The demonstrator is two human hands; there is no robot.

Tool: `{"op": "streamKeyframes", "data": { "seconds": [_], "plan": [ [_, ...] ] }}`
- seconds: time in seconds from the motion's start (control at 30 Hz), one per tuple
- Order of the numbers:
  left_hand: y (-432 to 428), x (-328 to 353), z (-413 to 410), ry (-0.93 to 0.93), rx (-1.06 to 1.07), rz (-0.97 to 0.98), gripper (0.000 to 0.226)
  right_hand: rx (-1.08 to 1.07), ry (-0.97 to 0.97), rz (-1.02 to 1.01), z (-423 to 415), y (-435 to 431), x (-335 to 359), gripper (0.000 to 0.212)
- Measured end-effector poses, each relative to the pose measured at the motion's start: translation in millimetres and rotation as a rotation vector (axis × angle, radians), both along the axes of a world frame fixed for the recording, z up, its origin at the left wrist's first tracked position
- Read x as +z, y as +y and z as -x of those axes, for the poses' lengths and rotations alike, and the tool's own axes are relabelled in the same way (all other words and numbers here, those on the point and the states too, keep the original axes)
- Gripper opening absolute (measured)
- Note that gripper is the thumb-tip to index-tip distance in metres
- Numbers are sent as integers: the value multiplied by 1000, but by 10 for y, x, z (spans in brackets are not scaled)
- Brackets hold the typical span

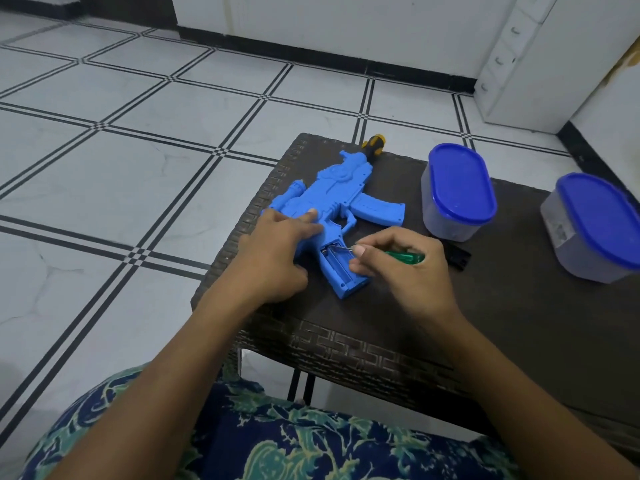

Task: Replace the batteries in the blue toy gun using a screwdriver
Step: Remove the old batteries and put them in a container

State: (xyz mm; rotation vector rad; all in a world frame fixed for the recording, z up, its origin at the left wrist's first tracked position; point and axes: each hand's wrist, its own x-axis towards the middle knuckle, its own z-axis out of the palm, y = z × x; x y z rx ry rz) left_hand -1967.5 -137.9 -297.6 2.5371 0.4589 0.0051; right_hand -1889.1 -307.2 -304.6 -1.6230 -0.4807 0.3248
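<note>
I can read no words, numbers or brand marks anywhere. The right tub (pixel 597 233) has a pale patch on its side that could be a label, but it is too blurred for me to read. The gun (pixel 332 199) shows only moulded relief, with no letters I can make out.

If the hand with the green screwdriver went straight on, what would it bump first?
The right hand aims the screwdriver left into the open battery bay of the gun. It would likely meet the bay's inner wall first, though depth is unclear.
</note>
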Motion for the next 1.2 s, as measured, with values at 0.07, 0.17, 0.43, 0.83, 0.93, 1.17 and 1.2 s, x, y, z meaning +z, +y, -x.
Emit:
{"op": "streamKeyframes", "data": {
  "seconds": [0.07,0.17,0.43,0.83,0.93,1.17,1.2],
  "plan": [
    [1,16,-5,4,8,-2,80,9,113,-31,-45,-2,15,2],
    [-24,24,-14,8,17,-15,81,34,191,-42,-119,-1,48,7],
    [-34,16,-10,10,15,-45,80,68,233,-45,-193,1,84,13],
    [-36,-7,-19,-19,19,-56,79,81,169,27,-196,0,119,13],
    [-31,-2,-24,-32,20,-55,78,73,138,48,-155,6,75,8],
    [-13,-72,-23,-74,46,-14,78,25,194,-39,-202,-95,255,12],
    [-11,-81,-25,-82,50,-5,77,-14,186,-80,-237,-128,316,14]
  ]
}}
